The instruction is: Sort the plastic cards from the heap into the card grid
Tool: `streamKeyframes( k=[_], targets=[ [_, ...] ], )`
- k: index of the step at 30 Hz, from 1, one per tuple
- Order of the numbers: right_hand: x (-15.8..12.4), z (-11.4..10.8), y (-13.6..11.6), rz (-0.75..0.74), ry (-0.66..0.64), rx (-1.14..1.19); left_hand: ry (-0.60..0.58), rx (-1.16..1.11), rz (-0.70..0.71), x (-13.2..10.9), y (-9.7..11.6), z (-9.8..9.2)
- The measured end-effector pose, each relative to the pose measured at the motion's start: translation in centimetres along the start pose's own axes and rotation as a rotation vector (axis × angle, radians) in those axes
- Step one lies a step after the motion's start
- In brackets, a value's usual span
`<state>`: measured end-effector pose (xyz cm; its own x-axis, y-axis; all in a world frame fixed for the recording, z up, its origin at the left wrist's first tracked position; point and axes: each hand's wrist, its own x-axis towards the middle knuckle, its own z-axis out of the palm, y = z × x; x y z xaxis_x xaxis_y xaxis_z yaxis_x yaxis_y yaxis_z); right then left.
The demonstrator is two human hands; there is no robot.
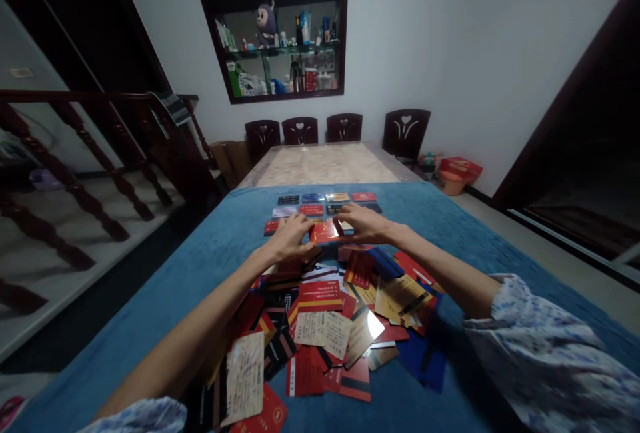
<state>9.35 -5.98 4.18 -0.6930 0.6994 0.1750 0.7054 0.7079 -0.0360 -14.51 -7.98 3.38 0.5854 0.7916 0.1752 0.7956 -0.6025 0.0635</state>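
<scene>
A red bank card (324, 232) is held level between my two hands, above rows of cards laid out on the blue cloth. My left hand (291, 240) has its thumb and fingers at the card's left edge. At the right edge, my right hand (367, 223) pinches it with curled fingers. Beyond them, a dark card (289, 199), a blue card (313, 198) and a red card (364, 197) lie side by side in the far row. Closer to me is a loose heap of overlapping cards (320, 296), many face down with dark stripes. My hands partly cover the nearest row.
The blue cloth (200, 293) covers the near part of a long table (320, 163). Dark chairs (406, 132) stand at its far end. A wooden railing (120, 180) runs along the left, and a red bag (460, 168) sits on the floor at right.
</scene>
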Motion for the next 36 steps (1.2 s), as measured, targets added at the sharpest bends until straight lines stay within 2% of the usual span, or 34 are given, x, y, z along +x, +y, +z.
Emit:
streamKeyframes(
  k=[6, 16, 25, 36],
  targets=[
    [-1.7, -0.4, 3.2, 0.059, -0.021, -0.048, -0.015, 0.017, 0.012, 3.6, 2.2, 0.9],
    [-3.1, 0.0, 8.2, 0.174, -0.086, -0.068, -0.036, 0.032, 0.026, 9.2, 4.1, 2.8],
    [-3.5, 1.1, 11.2, 0.252, -0.156, -0.063, -0.102, 0.057, 0.010, 12.5, 5.4, 4.2],
    [-3.3, 2.1, 12.9, 0.318, -0.255, -0.096, -0.154, 0.041, -0.002, 14.7, 5.9, 5.8]
  ],
)
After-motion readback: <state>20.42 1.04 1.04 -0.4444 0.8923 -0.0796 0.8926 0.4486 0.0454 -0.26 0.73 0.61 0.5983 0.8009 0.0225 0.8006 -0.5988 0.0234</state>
